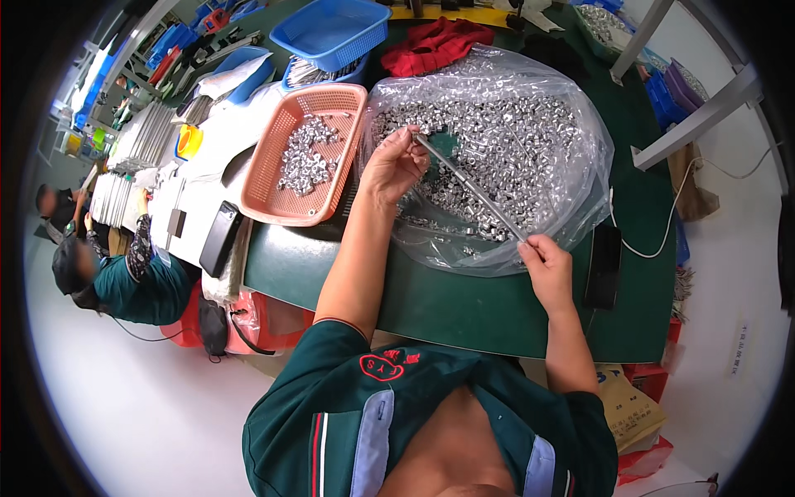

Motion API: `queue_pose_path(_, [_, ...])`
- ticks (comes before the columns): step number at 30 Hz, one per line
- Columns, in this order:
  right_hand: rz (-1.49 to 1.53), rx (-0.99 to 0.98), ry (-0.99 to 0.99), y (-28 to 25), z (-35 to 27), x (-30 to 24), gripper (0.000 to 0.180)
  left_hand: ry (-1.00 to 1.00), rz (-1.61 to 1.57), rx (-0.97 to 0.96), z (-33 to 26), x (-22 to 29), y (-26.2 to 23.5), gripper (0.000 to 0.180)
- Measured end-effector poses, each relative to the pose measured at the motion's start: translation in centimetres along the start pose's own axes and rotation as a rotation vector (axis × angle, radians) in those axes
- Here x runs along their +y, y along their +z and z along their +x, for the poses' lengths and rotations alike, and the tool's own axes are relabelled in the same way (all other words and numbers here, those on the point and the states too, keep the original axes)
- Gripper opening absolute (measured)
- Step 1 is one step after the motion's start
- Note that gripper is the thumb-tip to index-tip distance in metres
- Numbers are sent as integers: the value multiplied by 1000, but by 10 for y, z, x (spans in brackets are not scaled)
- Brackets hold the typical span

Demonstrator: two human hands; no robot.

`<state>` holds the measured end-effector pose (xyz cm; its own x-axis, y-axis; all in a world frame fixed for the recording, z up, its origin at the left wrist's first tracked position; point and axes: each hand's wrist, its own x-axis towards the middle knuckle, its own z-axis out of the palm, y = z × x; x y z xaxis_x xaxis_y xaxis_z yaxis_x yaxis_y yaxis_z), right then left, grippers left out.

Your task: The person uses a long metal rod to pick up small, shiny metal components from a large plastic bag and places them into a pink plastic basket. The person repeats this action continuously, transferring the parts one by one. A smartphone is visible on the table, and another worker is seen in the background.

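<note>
A thin silvery metal rod (472,187) slants between my two hands above a large clear plastic bag (592,157). Its upper left end sits at the closed fingertips of my left hand (396,166). My right hand (548,269) pinches the lower right end between thumb and fingers. Under the rod, the spread-out bag holds a heap of small shiny metal sleeves (530,137). Left of the bag, an orange-pink plastic basket (252,186) contains a smaller pile of similar metal pieces (306,157).
Blue baskets (331,37) and a red cloth (435,45) lie at the far side of the green table (323,273). A black phone (603,267) is near the right edge, by a white cable (675,207). Another person (137,282) works at the left.
</note>
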<state>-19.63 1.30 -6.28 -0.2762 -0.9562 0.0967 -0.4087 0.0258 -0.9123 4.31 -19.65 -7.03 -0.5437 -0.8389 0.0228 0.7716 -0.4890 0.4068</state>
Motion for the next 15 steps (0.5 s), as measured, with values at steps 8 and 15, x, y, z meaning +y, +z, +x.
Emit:
queue_pose_path(8, [-57,59,-75,-1,1,-5,13,-4,153,-16,1,3,-6,12])
queue_pose_path(15, [-38,68,-38,-1,0,-4,12,-6,-31,23,-1,0,-10,29])
